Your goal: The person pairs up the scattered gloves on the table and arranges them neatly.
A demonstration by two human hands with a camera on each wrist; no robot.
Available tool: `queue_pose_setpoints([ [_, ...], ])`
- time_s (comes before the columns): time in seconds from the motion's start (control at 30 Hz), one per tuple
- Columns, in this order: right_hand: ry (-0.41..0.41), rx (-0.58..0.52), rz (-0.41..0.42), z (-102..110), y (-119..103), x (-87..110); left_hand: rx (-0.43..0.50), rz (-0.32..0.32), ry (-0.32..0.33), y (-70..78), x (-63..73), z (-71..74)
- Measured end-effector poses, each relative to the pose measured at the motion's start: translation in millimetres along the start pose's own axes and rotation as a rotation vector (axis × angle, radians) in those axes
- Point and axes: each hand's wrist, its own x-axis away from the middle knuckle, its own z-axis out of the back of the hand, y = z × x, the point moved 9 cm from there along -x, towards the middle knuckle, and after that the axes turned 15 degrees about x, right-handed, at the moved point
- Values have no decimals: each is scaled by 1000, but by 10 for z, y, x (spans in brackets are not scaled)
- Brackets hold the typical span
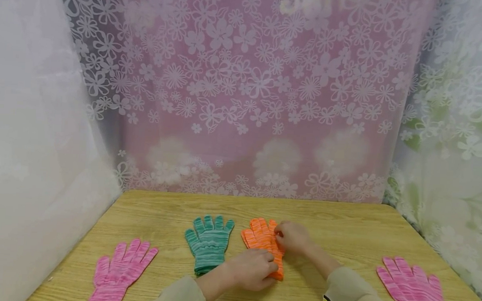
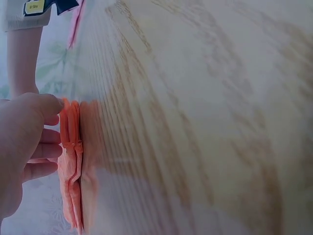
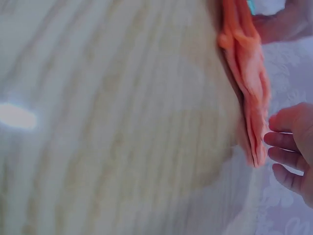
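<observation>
An orange knitted glove (image 1: 263,234) lies on the table, cuff toward me, fingers pointing away; its edge shows several layers in the left wrist view. My left hand (image 1: 254,268) is over the cuff end, and in the left wrist view the fingertips of that hand (image 2: 19,147) touch the glove (image 2: 72,166). At the upper right of the glove is my right hand (image 1: 293,237). In the right wrist view the slightly bent fingers of my right hand (image 3: 293,147) touch the glove (image 3: 254,98) near its finger ends, without wrapping round it.
A teal glove (image 1: 210,243) lies flat just left of the orange one. One pink glove (image 1: 120,271) rests at the table's left, another pink glove (image 1: 414,288) at its right. Flower-patterned curtains (image 1: 259,102) enclose the wooden table (image 1: 157,209) behind and at the sides.
</observation>
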Motion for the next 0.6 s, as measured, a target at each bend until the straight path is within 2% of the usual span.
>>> queue_pose_setpoints([
  [0.17,-35,-40,-137,20,234,7,3,-11,37,8,-8,20],
  [0.3,-56,-22,-161,-18,326,-4,26,-4,17,4,1,-15],
  [0.6,-83,69,-150,-138,328,-36,92,-2,-21,-2,14,-67],
])
